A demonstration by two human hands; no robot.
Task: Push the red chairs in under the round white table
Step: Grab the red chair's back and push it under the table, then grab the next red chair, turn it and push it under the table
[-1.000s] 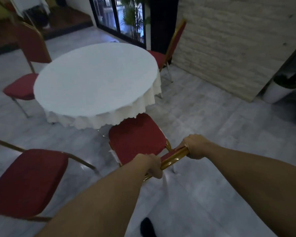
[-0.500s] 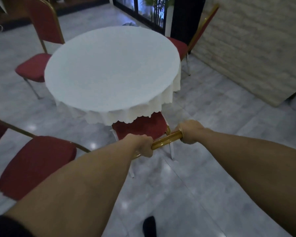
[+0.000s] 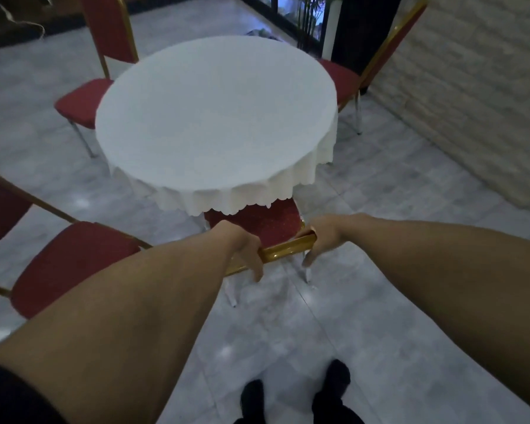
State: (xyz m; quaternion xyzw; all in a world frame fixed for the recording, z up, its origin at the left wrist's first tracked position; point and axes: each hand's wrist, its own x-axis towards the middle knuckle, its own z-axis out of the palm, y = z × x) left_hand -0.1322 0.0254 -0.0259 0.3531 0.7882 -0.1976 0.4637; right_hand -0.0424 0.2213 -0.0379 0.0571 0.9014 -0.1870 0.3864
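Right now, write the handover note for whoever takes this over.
Left hand and right hand: both rest on the gold top rail of the near chair, fingers loosening, not clenched.
Near chair: seat partly under the round white table, looks about done.
Left: the chair at near left stands well clear of the table. The far-left chair and far-right chair have only their seat edges tucked under.

The round table (image 3: pixel 214 117) at twelve o'clock is wearing a plain white cloth (image 3: pixel 242 200) with a scalloped hem. Four chairs are showing red seats: near one (image 3: pixel 263 223) with a glossy gold top rail (image 3: pixel 285 248), others at nine (image 3: pixel 58 264), eleven (image 3: pixel 83 99) and one o'clock (image 3: pixel 343 79). The floor (image 3: pixel 380 209) is showing mottled grey tiles
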